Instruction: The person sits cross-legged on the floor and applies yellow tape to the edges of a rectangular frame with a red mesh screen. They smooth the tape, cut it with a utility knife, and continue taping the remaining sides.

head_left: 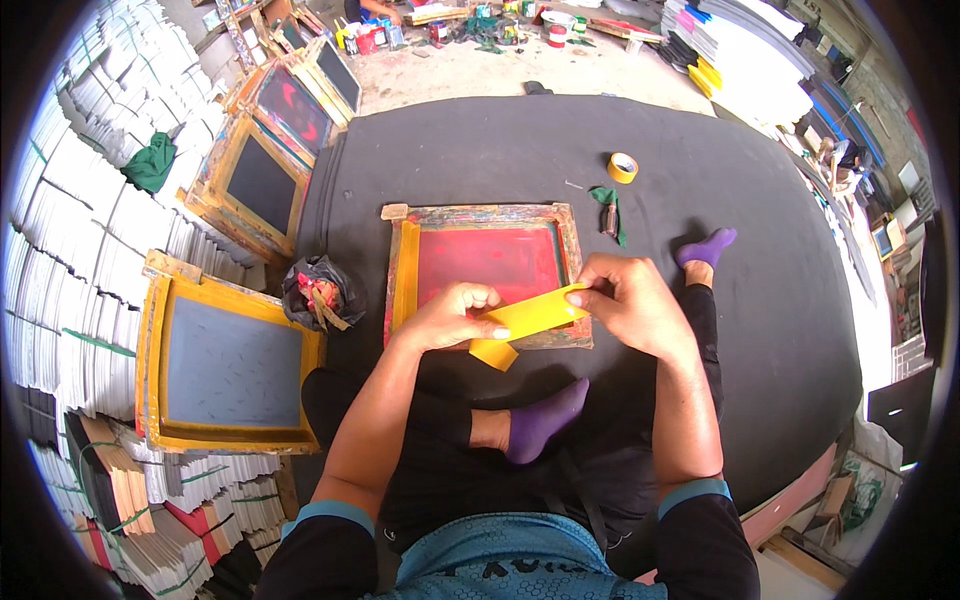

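A strip of yellow tape point(540, 314) is stretched between my two hands, above the near edge of a wooden screen-printing frame point(480, 216). My left hand point(455, 318) pinches its left part, where a loose end hangs down and folds under. At the other end my right hand point(632, 302) grips the tape between thumb and fingers. The frame lies flat on the black mat and has a red mesh point(490, 258). Yellow tape point(409, 270) also runs along the inside of its left side. My hands hide part of the near edge.
A yellow tape roll point(622, 168) and a small tool with green cloth point(609, 212) lie beyond the frame. To the left are a black bag of scraps point(322, 292) and a grey-meshed frame point(235, 360). Further frames point(262, 186) lean beside stacked white sheets point(60, 230).
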